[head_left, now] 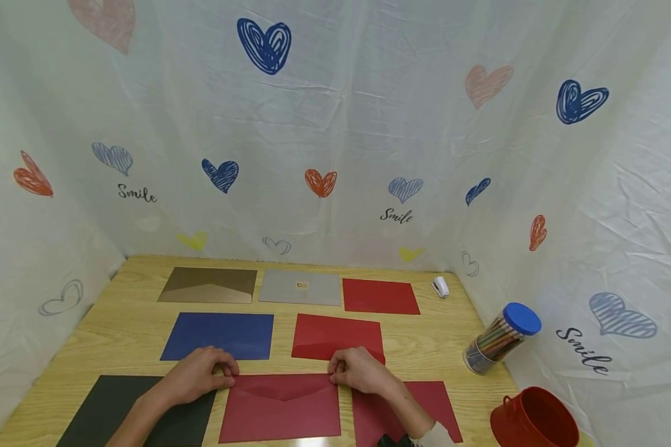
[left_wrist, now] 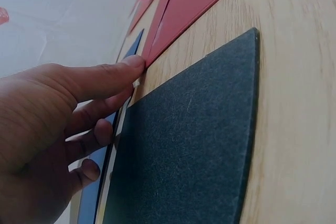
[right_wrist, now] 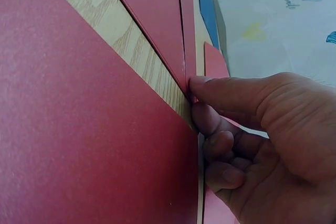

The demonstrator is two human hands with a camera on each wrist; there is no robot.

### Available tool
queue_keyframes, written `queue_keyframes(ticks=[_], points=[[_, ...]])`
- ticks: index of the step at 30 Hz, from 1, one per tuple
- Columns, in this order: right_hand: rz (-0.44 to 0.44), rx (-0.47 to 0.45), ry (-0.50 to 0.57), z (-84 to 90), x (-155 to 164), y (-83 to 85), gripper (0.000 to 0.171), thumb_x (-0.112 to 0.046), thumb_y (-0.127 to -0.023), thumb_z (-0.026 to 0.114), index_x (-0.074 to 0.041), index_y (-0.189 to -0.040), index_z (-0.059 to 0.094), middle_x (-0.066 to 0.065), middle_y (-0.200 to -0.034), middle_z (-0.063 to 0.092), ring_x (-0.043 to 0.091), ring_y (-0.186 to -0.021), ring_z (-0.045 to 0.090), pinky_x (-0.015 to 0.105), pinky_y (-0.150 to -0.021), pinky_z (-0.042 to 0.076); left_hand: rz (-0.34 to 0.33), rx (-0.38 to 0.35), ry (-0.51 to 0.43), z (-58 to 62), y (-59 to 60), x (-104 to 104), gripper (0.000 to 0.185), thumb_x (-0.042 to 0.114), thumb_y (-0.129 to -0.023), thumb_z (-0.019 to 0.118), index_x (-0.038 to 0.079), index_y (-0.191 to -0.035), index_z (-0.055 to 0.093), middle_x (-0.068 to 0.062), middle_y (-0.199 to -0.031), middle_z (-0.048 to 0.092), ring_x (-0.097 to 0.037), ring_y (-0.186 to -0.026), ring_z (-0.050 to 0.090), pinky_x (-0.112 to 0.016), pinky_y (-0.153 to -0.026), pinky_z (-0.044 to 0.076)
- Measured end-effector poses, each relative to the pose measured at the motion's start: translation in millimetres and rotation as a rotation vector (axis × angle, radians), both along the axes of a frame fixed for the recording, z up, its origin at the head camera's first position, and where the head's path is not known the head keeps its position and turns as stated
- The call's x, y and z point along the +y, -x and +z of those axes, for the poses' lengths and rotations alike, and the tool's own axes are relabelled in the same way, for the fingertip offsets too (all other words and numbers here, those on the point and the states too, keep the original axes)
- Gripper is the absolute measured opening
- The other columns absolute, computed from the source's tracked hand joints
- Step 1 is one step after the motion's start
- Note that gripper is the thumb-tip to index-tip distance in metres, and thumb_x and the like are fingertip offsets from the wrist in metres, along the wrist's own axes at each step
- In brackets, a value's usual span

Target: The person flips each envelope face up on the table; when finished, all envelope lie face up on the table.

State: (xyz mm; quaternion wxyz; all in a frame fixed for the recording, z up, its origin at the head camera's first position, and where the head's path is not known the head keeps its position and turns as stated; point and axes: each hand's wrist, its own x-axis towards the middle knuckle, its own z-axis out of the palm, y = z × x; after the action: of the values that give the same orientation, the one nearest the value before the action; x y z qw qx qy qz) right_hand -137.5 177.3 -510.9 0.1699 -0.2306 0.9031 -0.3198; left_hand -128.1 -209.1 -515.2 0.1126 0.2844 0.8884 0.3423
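A dark red envelope [head_left: 282, 416] lies at the near middle of the table, its pointed flap along the far edge. At its far left corner, the thumb and index finger of my left hand [head_left: 198, 375] pinch the paper. My right hand [head_left: 363, 370] pinches the far right corner the same way, other fingers curled in. Both wrist views show the thumbs on the envelope's corners. Under my left forearm is a blackish-green envelope [left_wrist: 184, 140]. Another dark red envelope [right_wrist: 94, 114] lies below my right wrist, partly hidden by it in the head view.
Farther back lie blue [head_left: 218, 335], red [head_left: 335, 335], brown [head_left: 209, 285], grey [head_left: 300, 287] and another red envelope [head_left: 380, 296]. At right stand a white stapler-like item [head_left: 440, 286], a blue-lidded jar of pencils [head_left: 497, 338] and a red bucket [head_left: 531, 419]. A heart-printed curtain [head_left: 335, 124] surrounds the table.
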Motion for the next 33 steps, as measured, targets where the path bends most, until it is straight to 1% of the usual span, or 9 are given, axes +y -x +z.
queue_keyframes(ticks=[4,10,15,18,20,24,26,30,33], points=[[0.005,0.006,0.0,-0.9,1,0.6,0.006,-0.017,-0.09,0.077,-0.018,-0.088,0.071,-0.014,-0.071,0.061,0.0,-0.06,0.054,0.019,-0.056,0.044,0.005,0.019,0.0,0.7,0.5,0,0.007,0.029,-0.089,0.077,0.028,-0.095,0.074,0.021,-0.086,0.063,0.001,-0.078,0.054,-0.027,-0.065,0.046],[0.021,0.014,0.015,2.6,6,2.2,0.007,-0.023,-0.091,0.077,-0.02,-0.093,0.072,-0.015,-0.075,0.063,0.0,-0.064,0.056,0.019,-0.059,0.047,0.031,0.025,0.0,2.4,0.9,2,0.01,0.032,-0.09,0.076,0.027,-0.099,0.074,0.022,-0.087,0.062,0.001,-0.08,0.054,-0.027,-0.067,0.046],[0.009,-0.015,0.059,11.2,20,4.1,0.01,-0.024,-0.093,0.075,-0.017,-0.099,0.072,-0.012,-0.079,0.065,0.003,-0.067,0.058,0.022,-0.06,0.048,0.028,0.022,-0.038,3.8,0.4,8,0.014,0.034,-0.091,0.075,0.024,-0.101,0.074,0.021,-0.088,0.063,0.002,-0.079,0.054,-0.026,-0.066,0.046],[-0.008,-0.034,0.074,15.9,31,4.5,0.011,-0.023,-0.094,0.073,-0.015,-0.102,0.072,-0.008,-0.079,0.065,0.005,-0.066,0.057,0.023,-0.059,0.047,0.029,0.022,-0.067,3.5,1.0,15,0.014,0.034,-0.093,0.073,0.023,-0.103,0.074,0.019,-0.089,0.064,0.002,-0.078,0.055,-0.026,-0.066,0.046],[-0.02,-0.034,0.068,18.1,39,4.4,0.012,-0.024,-0.094,0.073,-0.015,-0.102,0.071,-0.008,-0.08,0.064,0.006,-0.067,0.056,0.023,-0.06,0.047,0.036,0.006,-0.089,4.1,1.4,21,0.015,0.032,-0.095,0.071,0.021,-0.104,0.074,0.018,-0.09,0.065,0.001,-0.079,0.056,-0.026,-0.067,0.048],[-0.044,-0.022,0.042,21.7,60,2.3,0.014,-0.024,-0.094,0.073,-0.015,-0.104,0.071,-0.01,-0.085,0.064,0.007,-0.074,0.058,0.025,-0.065,0.048,0.025,-0.043,-0.127,5.9,3.7,43,0.02,0.031,-0.097,0.069,0.017,-0.11,0.073,0.016,-0.09,0.066,-0.001,-0.079,0.059,-0.026,-0.069,0.05],[-0.057,-0.013,0.024,24.0,72,0.5,0.015,-0.024,-0.094,0.073,-0.014,-0.106,0.071,-0.01,-0.089,0.064,0.008,-0.074,0.056,0.025,-0.065,0.048,0.01,-0.065,-0.134,5.9,5.2,57,0.022,0.031,-0.097,0.069,0.016,-0.113,0.072,0.015,-0.09,0.066,-0.002,-0.078,0.059,-0.026,-0.068,0.05],[-0.09,-0.004,0.002,28.6,99,-3.7,0.018,-0.021,-0.094,0.073,-0.011,-0.109,0.07,-0.004,-0.097,0.064,0.008,-0.071,0.051,0.026,-0.063,0.046,-0.049,-0.078,-0.147,6.1,5.6,88,0.024,0.029,-0.095,0.071,0.016,-0.116,0.071,0.015,-0.09,0.067,-0.002,-0.077,0.06,-0.025,-0.068,0.05],[-0.122,0.0,-0.004,30.4,116,-7.1,0.02,-0.02,-0.094,0.073,-0.011,-0.112,0.07,0.0,-0.101,0.064,0.01,-0.069,0.05,0.027,-0.062,0.046,-0.099,-0.058,-0.136,7.5,3.6,109,0.024,0.028,-0.095,0.072,0.016,-0.116,0.07,0.016,-0.092,0.067,0.0,-0.08,0.061,-0.024,-0.07,0.051]])
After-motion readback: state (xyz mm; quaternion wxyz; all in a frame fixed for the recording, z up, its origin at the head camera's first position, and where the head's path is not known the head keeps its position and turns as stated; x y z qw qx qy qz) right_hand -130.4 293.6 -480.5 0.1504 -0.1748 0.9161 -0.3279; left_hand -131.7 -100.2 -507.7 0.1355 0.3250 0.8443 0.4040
